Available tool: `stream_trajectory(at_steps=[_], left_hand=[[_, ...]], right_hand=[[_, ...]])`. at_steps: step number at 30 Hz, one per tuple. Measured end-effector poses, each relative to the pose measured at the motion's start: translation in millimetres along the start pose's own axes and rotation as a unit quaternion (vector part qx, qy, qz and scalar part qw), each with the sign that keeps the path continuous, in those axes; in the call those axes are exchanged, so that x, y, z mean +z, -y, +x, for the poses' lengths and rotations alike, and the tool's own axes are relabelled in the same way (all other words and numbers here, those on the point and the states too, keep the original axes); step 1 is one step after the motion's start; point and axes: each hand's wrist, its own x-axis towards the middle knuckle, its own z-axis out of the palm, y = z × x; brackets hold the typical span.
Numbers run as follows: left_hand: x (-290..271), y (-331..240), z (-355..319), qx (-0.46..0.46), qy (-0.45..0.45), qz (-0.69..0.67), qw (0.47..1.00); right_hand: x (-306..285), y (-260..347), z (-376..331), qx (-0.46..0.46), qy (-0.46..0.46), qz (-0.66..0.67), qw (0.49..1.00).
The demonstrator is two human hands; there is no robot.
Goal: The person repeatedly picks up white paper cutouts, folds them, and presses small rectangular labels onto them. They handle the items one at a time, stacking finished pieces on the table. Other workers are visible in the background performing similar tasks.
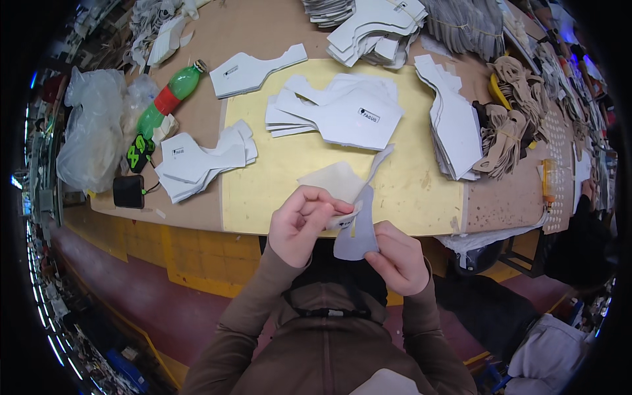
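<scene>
Over the table's front edge, my left hand [301, 222] pinches a cream cut piece [336, 179], part of it folded over near my fingertips with a small dark print showing. A thin grey cut piece [359, 227], curved and with a narrow tail, hangs between my hands. My right hand [399, 258] has its lower right corner between thumb and fingers. Whether the cream and grey pieces are joined, I cannot tell. Just beyond lies a fanned stack of white cut pieces [355, 118], the top one stamped in black.
More white stacks lie left [197, 161] and right [451, 122] on the yellow sheet [263, 197] and brown table. Tan strap bundles [507, 135] sit at right. At left are a green bottle [172, 95], a plastic bag [92, 131] and a black phone-like device [128, 191].
</scene>
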Motion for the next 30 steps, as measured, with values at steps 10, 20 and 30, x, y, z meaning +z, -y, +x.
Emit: stream_trajectory(at_steps=[10,20,30], left_hand=[[6,-15,-9,0.009,0.020,0.194,0.981],[-16,-7,8,-0.077,-0.093,0.036,0.992],[-2,44,19,0.077,-0.180,0.467,0.862]], right_hand=[[-4,0,11,-0.095,-0.062,-0.035,0.993],[-26,-4,8,-0.349,0.006,0.111,0.930],[-82,-25,-32,-0.205,-0.015,0.467,0.860]])
